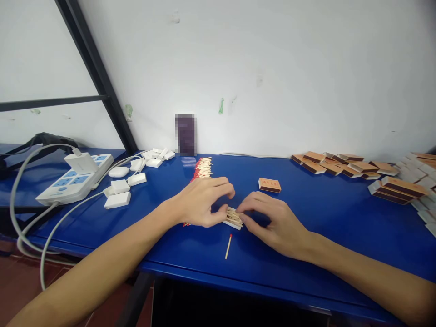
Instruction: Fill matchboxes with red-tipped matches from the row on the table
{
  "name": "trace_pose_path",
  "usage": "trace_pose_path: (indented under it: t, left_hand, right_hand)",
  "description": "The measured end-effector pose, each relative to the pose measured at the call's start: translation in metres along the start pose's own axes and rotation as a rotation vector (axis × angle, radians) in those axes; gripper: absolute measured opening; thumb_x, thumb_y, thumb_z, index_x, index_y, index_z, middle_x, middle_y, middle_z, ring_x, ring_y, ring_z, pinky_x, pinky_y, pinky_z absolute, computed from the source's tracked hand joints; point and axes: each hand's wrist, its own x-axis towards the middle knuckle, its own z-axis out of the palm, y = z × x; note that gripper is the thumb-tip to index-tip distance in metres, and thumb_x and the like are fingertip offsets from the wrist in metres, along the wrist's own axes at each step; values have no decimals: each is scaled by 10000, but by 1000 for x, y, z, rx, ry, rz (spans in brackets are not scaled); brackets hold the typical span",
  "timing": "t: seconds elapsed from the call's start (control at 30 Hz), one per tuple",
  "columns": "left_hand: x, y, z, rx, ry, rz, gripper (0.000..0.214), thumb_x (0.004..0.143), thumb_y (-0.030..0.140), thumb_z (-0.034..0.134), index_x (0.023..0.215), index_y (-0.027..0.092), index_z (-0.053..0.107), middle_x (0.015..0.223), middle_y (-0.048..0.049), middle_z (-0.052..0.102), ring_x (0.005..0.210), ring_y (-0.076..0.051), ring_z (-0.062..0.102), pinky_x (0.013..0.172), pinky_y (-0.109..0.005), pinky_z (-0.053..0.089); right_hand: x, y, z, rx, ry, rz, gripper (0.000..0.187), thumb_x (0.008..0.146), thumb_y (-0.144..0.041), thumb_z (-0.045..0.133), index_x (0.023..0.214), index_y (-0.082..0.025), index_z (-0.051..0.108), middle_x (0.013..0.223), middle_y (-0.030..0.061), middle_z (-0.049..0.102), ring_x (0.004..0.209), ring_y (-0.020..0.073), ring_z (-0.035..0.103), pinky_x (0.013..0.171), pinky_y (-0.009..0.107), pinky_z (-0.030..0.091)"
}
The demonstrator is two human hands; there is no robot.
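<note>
A small white matchbox tray (232,224) lies on the blue table between my hands, with a bundle of wooden matches (234,217) in it. My left hand (206,200) reaches over from the left, thumb tip at the tray's left end and index finger raised apart from it. At the tray's right end, my right hand (277,220) has its thumb and index finger closed around the match ends. One loose match (228,247) with a red head lies in front of the tray. A row of red-headed matches (204,167) runs behind and partly under my left hand.
A closed orange matchbox (269,185) lies behind my right hand. Piled matchboxes (340,164) and stacked ones (398,190) are at the right. Leftward are white small boxes (117,200) and a power strip (73,184) with cables. A dark blurred panel (185,135) leans against the wall.
</note>
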Motion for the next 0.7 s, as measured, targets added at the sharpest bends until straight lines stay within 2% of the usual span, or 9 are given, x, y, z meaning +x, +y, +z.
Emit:
trace_pose_path:
  t: [0.13, 0.23, 0.3, 0.37, 0.57, 0.7]
  left_hand:
    - [1, 2, 1, -6, -169, 28, 255, 764, 260, 541, 1000, 179, 598, 847, -29, 618, 782, -187, 550, 744, -319, 455]
    - [1, 4, 2, -22, -203, 74, 313, 706, 281, 621, 998, 169, 612, 830, -38, 624, 815, -208, 545, 759, -325, 455]
    - [1, 5, 4, -10, -206, 85, 307, 706, 283, 633, 989, 165, 619, 809, -35, 623, 798, -205, 543, 749, -320, 450]
    - [1, 5, 5, 17, -201, 79, 297, 745, 294, 626, 1014, 166, 624, 808, -32, 633, 784, -200, 550, 755, -323, 443]
    - [1, 0, 9, 149, -171, 79, 378, 903, 375, 570, 1229, 187, 593, 893, -46, 669, 794, -208, 589, 760, -348, 429]
    - [1, -3, 12, 153, -158, 90, 373, 909, 394, 579, 1195, 156, 611, 941, -51, 685, 831, -212, 587, 765, -345, 425]
  right_hand:
    - [-6, -11, -2, -105, -146, -170, 188, 905, -174, 534, 1025, -204, 675, 908, 69, 613, 783, 172, 522, 715, 327, 445]
    - [-5, -21, -3, -195, -337, -175, 226, 941, -242, 520, 1088, -249, 692, 926, 67, 609, 822, 187, 512, 758, 354, 419]
    - [-4, -23, -3, -183, -418, -154, 225, 955, -271, 511, 1073, -257, 702, 930, 59, 626, 852, 187, 527, 795, 369, 402]
    - [-5, -23, -5, -142, -429, -155, 213, 950, -270, 520, 1034, -238, 714, 960, 59, 652, 878, 183, 552, 820, 377, 388]
    - [-11, -15, -10, -110, -332, -189, 196, 921, -195, 533, 974, -190, 722, 977, 71, 724, 867, 188, 614, 830, 397, 418]
    - [-13, -7, -11, -46, -314, -130, 212, 913, -143, 526, 973, -204, 719, 983, 61, 726, 882, 178, 652, 864, 371, 483]
